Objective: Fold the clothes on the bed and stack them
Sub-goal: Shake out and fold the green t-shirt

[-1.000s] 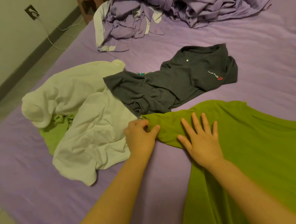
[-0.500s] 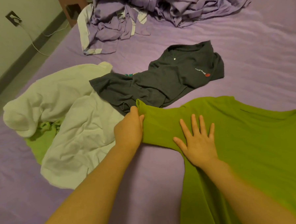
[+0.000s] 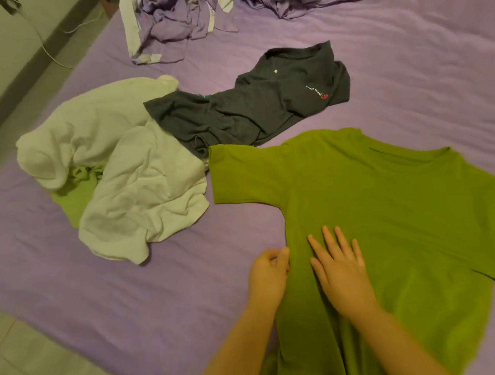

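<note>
1. green shirt (image 3: 385, 208) lies spread flat on the bed (image 3: 406, 64), not yet folded.
2. left hand (image 3: 269, 275) pinches its side edge; right hand (image 3: 341, 271) presses flat on it, fingers straight.
3. beyond the hands, white garment (image 3: 131, 176) and dark shirt (image 3: 265, 106) lie crumpled; no stack seen, so most remains.

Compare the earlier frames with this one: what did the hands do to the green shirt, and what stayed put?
The left hand let go of the sleeve, now spread flat, and moved down to pinch the green shirt at its side edge. The right hand slid down from the shoulder to lie flat on the body. The white garment and the dark shirt lie as before.
</note>
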Demonstrator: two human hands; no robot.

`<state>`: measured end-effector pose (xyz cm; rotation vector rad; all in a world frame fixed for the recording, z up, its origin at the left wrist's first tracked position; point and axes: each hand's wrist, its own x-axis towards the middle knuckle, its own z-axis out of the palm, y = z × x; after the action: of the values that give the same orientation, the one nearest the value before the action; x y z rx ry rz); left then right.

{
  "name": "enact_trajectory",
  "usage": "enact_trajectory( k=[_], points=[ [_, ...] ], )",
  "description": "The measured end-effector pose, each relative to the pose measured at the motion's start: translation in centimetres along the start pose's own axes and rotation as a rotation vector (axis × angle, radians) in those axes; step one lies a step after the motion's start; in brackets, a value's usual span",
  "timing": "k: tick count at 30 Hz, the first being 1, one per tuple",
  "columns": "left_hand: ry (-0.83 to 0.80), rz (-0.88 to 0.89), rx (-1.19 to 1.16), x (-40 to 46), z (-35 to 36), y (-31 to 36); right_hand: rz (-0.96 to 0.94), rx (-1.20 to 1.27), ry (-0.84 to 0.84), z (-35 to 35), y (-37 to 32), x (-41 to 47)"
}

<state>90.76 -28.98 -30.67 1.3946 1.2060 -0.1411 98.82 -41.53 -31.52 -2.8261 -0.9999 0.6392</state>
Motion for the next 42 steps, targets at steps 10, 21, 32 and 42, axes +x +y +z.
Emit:
enact_trajectory(
  k=[10,21,32,42],
  points=[
    [0.012,0.106,0.098,3.9,1.7,2.9,-0.048,-0.092,0.023,1.1,3.8,-1.6],
    [0.266,-0.078,-0.06,8.3,2.5,6.6,0.033,0.506,0.351,1.3,3.5,-0.8],
    [0.255,0.121,0.309,8.7,-1.7,6.5,0.054,0.376,0.328,1.7,6.3,-2.6],
    [0.033,-0.027,0.227,1.2,2.3,1.5,-0.09,0.334,0.388,2.2,1.1,-4.4]
  ],
)
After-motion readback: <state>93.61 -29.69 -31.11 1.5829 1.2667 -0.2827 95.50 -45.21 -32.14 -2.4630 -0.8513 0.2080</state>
